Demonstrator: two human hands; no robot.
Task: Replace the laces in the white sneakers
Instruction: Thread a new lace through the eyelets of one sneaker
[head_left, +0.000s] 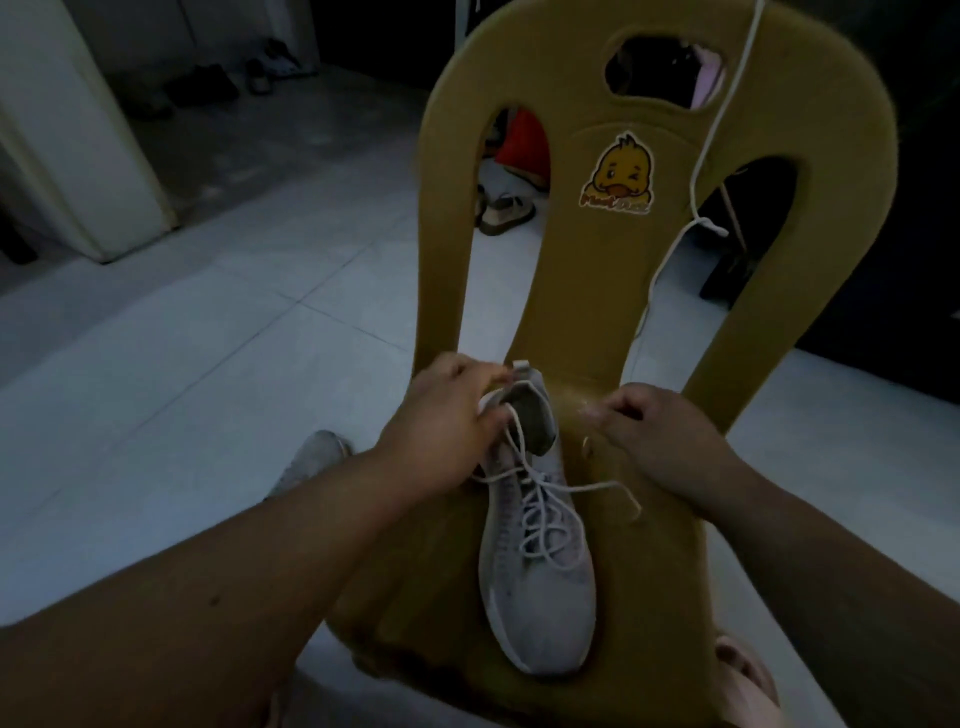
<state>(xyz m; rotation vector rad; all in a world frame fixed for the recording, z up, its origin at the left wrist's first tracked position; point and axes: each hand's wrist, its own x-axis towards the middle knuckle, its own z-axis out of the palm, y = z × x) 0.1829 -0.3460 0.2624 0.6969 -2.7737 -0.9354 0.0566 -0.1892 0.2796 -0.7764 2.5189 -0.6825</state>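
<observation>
Ochre plastic chair (582, 291) carries the sneaker (540, 587) on its seat, toe at 6 o'clock and heel at 12 o'clock against the backrest.

**Step in hand (judged): withdraw the old lace.**
1. The left hand (441, 431) grasps the collar from the 9 o'clock side, fingers curled over the rim. Keep this hold so that the sneaker does not slide toward 6 o'clock.
2. The lace (543, 512) lies slack over the tongue, with one end trailing to 3 o'clock on the seat. Pull one crossing at a time, starting from the top eyelets at 12 o'clock. Pulling on a tangle is likely to jam the lace.
3. The right hand (654, 436) sits at 3 o'clock of the collar with its fingers curled. It cannot be told whether it pinches a strand or is clenched on nothing.
4. A spare lace (702, 223) hangs over the backrest at 1 o'clock, within reach for rethreading.

**Limits of view.**
- Dim light and blur hide the eyelets, so the number already emptied cannot be told.
- The left fingertips are hidden behind the collar.
- The top of the spare lace is cut off by the frame edge.
- A second sneaker (314, 460) lies on the floor at 9 o'clock, partly behind the left forearm. Its lacing is not visible.
</observation>
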